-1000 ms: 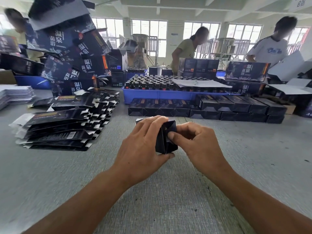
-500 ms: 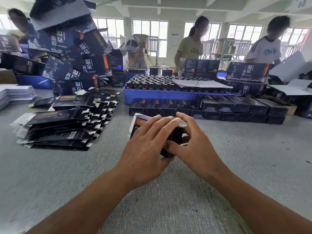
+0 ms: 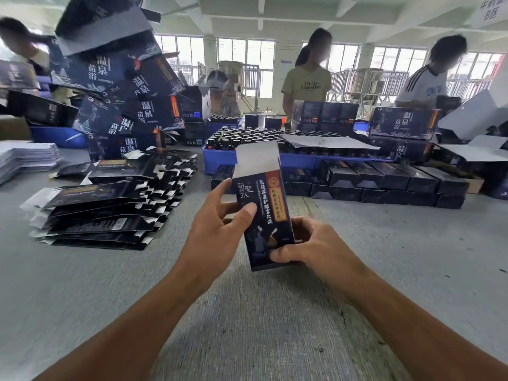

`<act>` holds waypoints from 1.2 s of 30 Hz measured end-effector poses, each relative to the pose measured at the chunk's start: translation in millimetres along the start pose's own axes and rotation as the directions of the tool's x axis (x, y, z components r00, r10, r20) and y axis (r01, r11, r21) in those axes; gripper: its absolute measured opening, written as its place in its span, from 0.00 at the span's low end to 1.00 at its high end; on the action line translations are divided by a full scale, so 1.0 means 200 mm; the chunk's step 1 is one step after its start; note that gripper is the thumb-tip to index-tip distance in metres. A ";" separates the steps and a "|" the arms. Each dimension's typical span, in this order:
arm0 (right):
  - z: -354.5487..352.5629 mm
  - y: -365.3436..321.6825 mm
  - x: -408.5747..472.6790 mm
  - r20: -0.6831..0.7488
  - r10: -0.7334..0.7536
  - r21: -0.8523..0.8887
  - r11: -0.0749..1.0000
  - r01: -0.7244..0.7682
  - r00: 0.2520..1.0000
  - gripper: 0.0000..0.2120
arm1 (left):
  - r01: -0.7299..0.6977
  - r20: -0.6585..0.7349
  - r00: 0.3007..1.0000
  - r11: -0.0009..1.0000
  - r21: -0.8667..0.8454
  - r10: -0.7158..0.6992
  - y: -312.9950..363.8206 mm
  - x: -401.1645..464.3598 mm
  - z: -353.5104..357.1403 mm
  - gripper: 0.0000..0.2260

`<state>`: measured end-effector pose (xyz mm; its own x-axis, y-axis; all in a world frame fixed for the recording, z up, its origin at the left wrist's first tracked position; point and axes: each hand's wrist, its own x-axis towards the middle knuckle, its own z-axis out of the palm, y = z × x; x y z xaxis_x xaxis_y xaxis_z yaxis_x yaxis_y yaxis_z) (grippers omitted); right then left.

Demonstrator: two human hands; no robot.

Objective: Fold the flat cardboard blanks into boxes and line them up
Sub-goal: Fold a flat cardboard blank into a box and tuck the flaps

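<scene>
Head view, folded box (image 3: pixel 262 213) standing upright at centre above grey tabletop (image 3: pixel 82 284), top flap open, left hand (image 3: pixel 217 229) gripping its left side, right hand (image 3: pixel 313 246) pinching bottom corner, flat blanks (image 3: pixel 110 204) stacked at 10 o'clock, finished boxes (image 3: pixel 384 182) lining up at 2 o'clock.

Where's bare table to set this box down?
Bare table lies right of the right hand, in front of the row of folded boxes, and near the wearer. Crowded: flat blanks left, blue tray behind the box.
</scene>
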<state>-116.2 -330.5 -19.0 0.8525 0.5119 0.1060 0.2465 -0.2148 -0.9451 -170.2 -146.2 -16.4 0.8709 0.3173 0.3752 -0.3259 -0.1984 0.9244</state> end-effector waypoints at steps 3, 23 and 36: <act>0.00 -0.01 0.00 -0.121 -0.070 0.007 0.997 0.072 0.990 0.31 | -0.058 0.039 0.997 0.997 -0.042 0.059 0.01 0.00 -0.01 0.30; -0.03 -0.09 -0.04 -0.220 -0.379 -0.004 0.922 0.388 0.899 0.15 | -0.232 0.122 0.966 0.973 0.012 0.228 0.04 -0.04 0.02 0.11; -0.03 -0.11 -0.04 -0.318 -0.426 0.108 0.871 0.478 0.847 0.13 | -0.261 0.130 0.957 0.965 -0.011 0.261 0.10 -0.08 0.04 0.07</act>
<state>-125.7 -335.3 3.7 0.7640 0.2604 0.5904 0.5727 0.1480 -0.8063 -187.6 -162.1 -3.3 0.7961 0.1316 0.5908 -0.5461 -0.2647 0.7948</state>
